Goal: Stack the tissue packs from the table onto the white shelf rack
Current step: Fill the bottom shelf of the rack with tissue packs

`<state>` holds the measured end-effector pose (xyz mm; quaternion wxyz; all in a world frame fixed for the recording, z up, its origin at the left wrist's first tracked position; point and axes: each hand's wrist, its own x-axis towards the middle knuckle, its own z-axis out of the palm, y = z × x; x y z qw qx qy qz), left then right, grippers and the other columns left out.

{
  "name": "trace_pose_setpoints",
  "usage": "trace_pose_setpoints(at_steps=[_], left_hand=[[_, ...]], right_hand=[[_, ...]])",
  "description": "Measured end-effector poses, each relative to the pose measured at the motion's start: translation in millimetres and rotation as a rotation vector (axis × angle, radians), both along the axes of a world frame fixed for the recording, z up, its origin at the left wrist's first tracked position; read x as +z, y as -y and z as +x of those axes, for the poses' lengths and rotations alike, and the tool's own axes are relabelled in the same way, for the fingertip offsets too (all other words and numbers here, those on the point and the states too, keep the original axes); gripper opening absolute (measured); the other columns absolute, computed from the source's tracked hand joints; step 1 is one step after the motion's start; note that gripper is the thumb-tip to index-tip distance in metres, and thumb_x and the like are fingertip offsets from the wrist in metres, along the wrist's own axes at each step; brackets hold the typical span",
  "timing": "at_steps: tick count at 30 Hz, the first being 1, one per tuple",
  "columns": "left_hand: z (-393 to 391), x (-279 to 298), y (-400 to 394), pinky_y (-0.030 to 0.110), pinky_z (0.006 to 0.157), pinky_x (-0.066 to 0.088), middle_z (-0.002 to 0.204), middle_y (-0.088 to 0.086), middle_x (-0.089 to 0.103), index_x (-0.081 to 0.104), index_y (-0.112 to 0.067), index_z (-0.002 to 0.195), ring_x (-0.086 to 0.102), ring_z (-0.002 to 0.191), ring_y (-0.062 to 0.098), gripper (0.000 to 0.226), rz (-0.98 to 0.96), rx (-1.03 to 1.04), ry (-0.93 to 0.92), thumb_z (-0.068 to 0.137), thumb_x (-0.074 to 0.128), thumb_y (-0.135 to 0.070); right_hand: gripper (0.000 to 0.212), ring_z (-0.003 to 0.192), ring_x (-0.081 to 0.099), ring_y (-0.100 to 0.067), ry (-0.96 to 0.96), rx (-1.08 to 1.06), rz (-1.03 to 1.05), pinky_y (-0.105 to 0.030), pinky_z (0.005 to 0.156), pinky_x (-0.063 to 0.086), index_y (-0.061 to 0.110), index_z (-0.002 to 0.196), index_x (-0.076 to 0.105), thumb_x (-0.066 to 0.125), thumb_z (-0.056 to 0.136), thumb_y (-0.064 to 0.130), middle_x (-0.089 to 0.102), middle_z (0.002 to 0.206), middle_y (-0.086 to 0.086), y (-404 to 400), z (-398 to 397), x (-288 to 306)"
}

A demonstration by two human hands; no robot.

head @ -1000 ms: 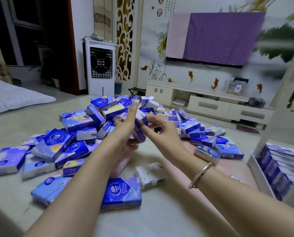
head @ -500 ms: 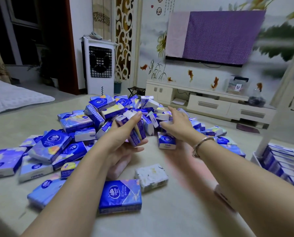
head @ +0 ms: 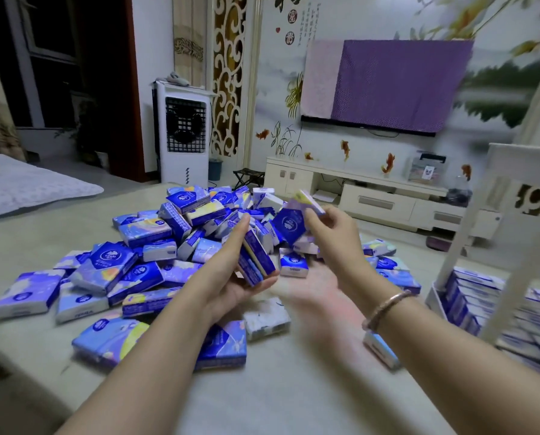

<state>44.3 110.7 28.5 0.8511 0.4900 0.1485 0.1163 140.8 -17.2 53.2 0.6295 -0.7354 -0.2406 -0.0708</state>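
Right hand now raised with pack; pile behind.

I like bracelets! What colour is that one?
The bracelet on the right wrist looks rose-gold, in the head view.

Head camera, angled forward-down, close over table.
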Motion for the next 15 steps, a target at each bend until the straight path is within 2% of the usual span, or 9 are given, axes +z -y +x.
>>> trace_pose_setpoints(at_steps=[2, 4, 7, 9, 11, 13, 15], left_hand=[[-9.8, 4.4, 8.7, 0.037, 0.070, 0.059, 0.090, 0.016, 0.074, 0.064, -0.014, 0.101, 0.069, 0.095, 0.036, 0.057, -0.008, -0.023, -0.004, 0.074, 0.060, -0.065], [-20.4, 9.2, 21.3, 0.033, 0.064, 0.059, 0.096, 0.017, 0.072, 0.063, -0.011, 0.108, 0.070, 0.089, 0.032, 0.070, -0.012, -0.048, -0.002, 0.068, 0.059, -0.068], [-34.6, 16.5, 48.1, 0.030, 0.062, 0.060, 0.092, 0.015, 0.072, 0.064, -0.008, 0.109, 0.069, 0.083, 0.027, 0.074, -0.038, -0.132, 0.020, 0.061, 0.061, -0.064], [-40.6, 21.1, 67.4, 0.029, 0.061, 0.060, 0.104, 0.017, 0.070, 0.064, -0.008, 0.114, 0.069, 0.087, 0.028, 0.075, -0.069, -0.209, 0.017, 0.061, 0.064, -0.061], [-46.1, 27.7, 83.9, 0.034, 0.073, 0.060, 0.118, 0.019, 0.066, 0.062, -0.007, 0.123, 0.066, 0.100, 0.031, 0.073, -0.072, -0.288, 0.023, 0.069, 0.063, -0.057], [-51.5, 36.8, 96.7, 0.045, 0.093, 0.052, 0.122, 0.020, 0.064, 0.060, -0.008, 0.127, 0.061, 0.112, 0.037, 0.067, -0.037, -0.349, 0.049, 0.080, 0.059, -0.055], [-58.2, 49.1, 109.8, 0.049, 0.098, 0.049, 0.120, 0.020, 0.065, 0.062, -0.007, 0.123, 0.060, 0.114, 0.038, 0.061, 0.019, -0.399, 0.071, 0.086, 0.054, -0.055]], right_hand=[[0.007, 0.065, 0.062, -0.014, -0.234, 0.115, 0.205, -0.016, 0.052, 0.049, 0.009, 0.086, 0.053, 0.052, 0.092, 0.010, 0.065, 0.082, -0.008, 16.2, -21.3, 7.2], [0.011, 0.066, 0.065, -0.015, -0.336, 0.200, 0.340, -0.023, 0.059, 0.055, 0.011, 0.088, 0.048, 0.055, 0.090, 0.003, 0.063, 0.086, -0.009, 34.4, -41.8, 10.8], [0.022, 0.080, 0.066, -0.019, -0.093, 0.135, 0.147, -0.035, 0.076, 0.054, 0.017, 0.091, 0.048, 0.063, 0.084, 0.002, 0.059, 0.100, -0.005, 65.6, -62.5, 7.4], [0.024, 0.080, 0.062, -0.019, 0.060, 0.139, 0.055, -0.041, 0.072, 0.049, 0.018, 0.090, 0.046, 0.064, 0.086, 0.003, 0.057, 0.098, -0.004, 86.0, -73.5, 9.9], [0.023, 0.086, 0.062, -0.018, 0.151, 0.171, 0.008, -0.046, 0.070, 0.051, 0.017, 0.093, 0.045, 0.061, 0.088, 0.000, 0.057, 0.098, -0.004, 105.6, -81.5, 15.2], [0.028, 0.098, 0.062, -0.015, 0.245, 0.189, -0.057, -0.036, 0.075, 0.055, 0.020, 0.101, 0.048, 0.058, 0.088, -0.003, 0.059, 0.103, 0.002, 126.0, -87.9, 21.0], [0.038, 0.110, 0.058, -0.012, 0.294, 0.213, -0.112, -0.030, 0.084, 0.054, 0.026, 0.111, 0.053, 0.053, 0.086, -0.004, 0.060, 0.109, 0.006, 146.5, -95.8, 24.5]])
